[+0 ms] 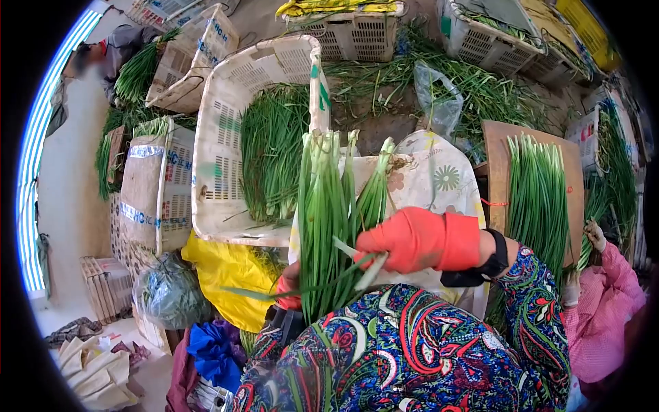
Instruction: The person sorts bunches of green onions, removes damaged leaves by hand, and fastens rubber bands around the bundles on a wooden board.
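My left hand (289, 287), in a red glove, is wrapped round the lower side of a bunch of garlic chives (321, 220) and is partly hidden by it. The pale cut ends of the bunch point up and away from me. My right hand (415, 240), also red-gloved, is closed in a fist just right of the bunch. From that fist stick out a pale, limp chive leaf (371, 272) and a long green blade crossing the bunch. A smaller clump of chives (374, 189) stands between the bunch and my right hand. Under it lies a flowered cloth (449, 196).
A white plastic crate (206, 199) with chives (274, 151) stands front left. At right a board (495, 154) carries more chives (539, 199), beside a co-worker in a pink sleeve (604, 309). Loose leaves (480, 103) cover the floor ahead. A yellow sheet (223, 275) lies left.
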Demonstrator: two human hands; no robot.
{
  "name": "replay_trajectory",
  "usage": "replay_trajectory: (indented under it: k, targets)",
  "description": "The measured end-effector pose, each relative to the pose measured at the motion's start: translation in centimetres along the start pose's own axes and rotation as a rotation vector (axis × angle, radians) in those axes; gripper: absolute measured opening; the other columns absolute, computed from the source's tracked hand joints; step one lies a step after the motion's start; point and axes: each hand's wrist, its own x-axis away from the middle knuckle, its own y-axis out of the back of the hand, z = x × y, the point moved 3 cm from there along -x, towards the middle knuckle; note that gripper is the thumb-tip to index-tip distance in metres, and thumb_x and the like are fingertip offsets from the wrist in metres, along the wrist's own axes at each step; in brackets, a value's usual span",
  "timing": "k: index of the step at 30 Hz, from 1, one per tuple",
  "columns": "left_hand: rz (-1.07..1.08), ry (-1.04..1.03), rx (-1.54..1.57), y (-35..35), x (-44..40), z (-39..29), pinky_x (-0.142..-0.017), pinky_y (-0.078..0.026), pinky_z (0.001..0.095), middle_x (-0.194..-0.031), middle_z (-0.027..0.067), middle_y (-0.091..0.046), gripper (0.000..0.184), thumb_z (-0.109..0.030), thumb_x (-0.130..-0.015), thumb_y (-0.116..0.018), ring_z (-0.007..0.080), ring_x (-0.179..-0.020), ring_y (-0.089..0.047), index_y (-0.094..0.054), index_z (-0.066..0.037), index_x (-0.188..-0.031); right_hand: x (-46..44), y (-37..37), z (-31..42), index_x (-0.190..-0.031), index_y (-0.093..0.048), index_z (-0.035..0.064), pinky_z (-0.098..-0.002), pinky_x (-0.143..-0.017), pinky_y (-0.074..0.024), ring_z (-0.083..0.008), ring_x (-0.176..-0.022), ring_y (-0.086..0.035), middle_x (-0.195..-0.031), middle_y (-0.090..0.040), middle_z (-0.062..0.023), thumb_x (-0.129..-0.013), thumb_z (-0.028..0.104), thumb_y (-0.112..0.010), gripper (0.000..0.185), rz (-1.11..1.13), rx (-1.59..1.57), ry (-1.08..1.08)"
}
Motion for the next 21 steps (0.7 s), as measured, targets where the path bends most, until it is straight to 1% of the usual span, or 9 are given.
replay_trajectory:
  k: [3, 5, 6, 8, 10, 12, 14, 17, 21]
  targets:
    - [-0.053, -0.026, -0.017, 3.9, 1.2, -0.7, -0.088, -0.045, 0.0415, -0.115, 0.0146, -0.054, 0.048, -0.03, -0.085, -0.05, 0.0271, -0.101, -0.055, -0.044, -0.001, -0.122, 1.1, 2.6, 3.4, -0.088, -0.06, 0.0091, -0.0323, -0.05, -0.0457, -0.0188, -0.056, -0.06, -0.073, -0.063, -0.0079, -0.078, 0.021, -0.056, 0.016, 0.364, -0.396, -0.401]
    - [-0.049, -0.099, -0.142, 4.4, 0.9, -1.0, -0.089, -0.044, 0.0422, -0.115, 0.0144, -0.054, 0.049, -0.032, -0.083, -0.051, 0.0276, -0.102, -0.054, -0.045, -0.002, -0.121, 2.9, 4.6, 3.5, -0.081, -0.057, 0.0016, -0.0276, -0.042, -0.0419, -0.0161, -0.049, -0.057, -0.07, -0.063, -0.0107, -0.079, 0.015, -0.058, 0.013, 0.049, -0.861, -0.486]
    - [-0.051, -0.122, -0.167, 4.3, 0.8, -1.2, -0.09, -0.044, 0.0424, -0.115, 0.0142, -0.054, 0.05, -0.033, -0.082, -0.052, 0.0277, -0.103, -0.054, -0.046, -0.002, -0.121, 3.8, 5.0, 1.3, -0.073, -0.054, 0.0025, -0.0263, -0.035, -0.0385, -0.015, -0.038, -0.049, -0.062, -0.06, -0.0122, -0.082, 0.021, -0.057, 0.021, -0.158, -1.14, -0.14]
    - [-0.125, -0.14, -0.213, 3.6, 0.9, -1.1, -0.09, -0.043, 0.0427, -0.115, 0.0136, -0.054, 0.051, -0.034, -0.081, -0.052, 0.0277, -0.103, -0.054, -0.046, -0.003, -0.121, 3.4, 7.9, 0.7, -0.072, -0.052, 0.0036, -0.0228, -0.033, -0.037, -0.0143, -0.032, -0.042, -0.061, -0.058, -0.0107, -0.081, 0.024, -0.058, 0.023, -0.373, -1.25, -0.066]
    - [-0.264, -0.161, -0.417, 3.2, 1.4, -1.4, -0.09, -0.043, 0.0431, -0.115, 0.0132, -0.054, 0.052, -0.035, -0.081, -0.053, 0.0276, -0.102, -0.054, -0.046, -0.003, -0.12, 2.5, 7.4, 1.2, -0.079, -0.055, 0.0016, -0.0211, -0.038, -0.0397, -0.012, -0.04, -0.048, -0.067, -0.06, -0.0099, -0.08, 0.023, -0.057, 0.021, -0.582, -0.839, -0.35]
    - [-0.254, -0.141, -0.465, 3.3, 1.4, -1.6, -0.09, -0.043, 0.0432, -0.115, 0.0134, -0.054, 0.053, -0.035, -0.08, -0.055, 0.0275, -0.103, -0.054, -0.046, -0.003, -0.121, 1.2, 4.1, -0.2, -0.082, -0.059, 0.0039, -0.0248, -0.045, -0.0438, -0.0127, -0.058, -0.058, -0.075, -0.062, -0.0089, -0.079, 0.029, -0.06, 0.025, -0.406, -0.602, -0.447]
    - [-0.154, -0.081, -0.278, 2.0, 0.5, -1.3, -0.09, -0.043, 0.0433, -0.115, 0.0135, -0.054, 0.055, -0.035, -0.079, -0.056, 0.0274, -0.103, -0.053, -0.045, -0.003, -0.121, -0.8, 2.4, 0.9, -0.087, -0.059, 0.0035, -0.0254, -0.05, -0.045, -0.0119, -0.063, -0.058, -0.072, -0.061, -0.0075, -0.075, 0.032, -0.063, 0.03, -0.298, -0.145, -0.535]
    - [-0.039, -0.015, -0.144, -0.7, -0.4, -0.4, -0.091, -0.042, 0.0438, -0.117, 0.0141, -0.052, 0.058, -0.036, -0.078, -0.058, 0.0274, -0.105, -0.052, -0.043, -0.003, -0.123, -2.5, 0.8, -1.5, -0.086, -0.059, 0.0031, -0.0272, -0.049, -0.0451, -0.0133, -0.058, -0.057, -0.067, -0.059, -0.0078, -0.074, 0.035, -0.065, 0.034, -0.299, -0.04, -0.576]
    - [0.074, -0.007, -0.192, -1.8, -0.8, -0.4, -0.092, -0.041, 0.0445, -0.12, 0.0152, -0.05, 0.06, -0.037, -0.078, -0.058, 0.0278, -0.106, -0.051, -0.041, -0.003, -0.125, -3.2, 0.0, -1.7, -0.084, -0.059, 0.0029, -0.0284, -0.048, -0.045, -0.0148, -0.049, -0.054, -0.061, -0.056, -0.0049, -0.077, 0.035, -0.061, 0.032, -0.056, -0.468, -0.681]
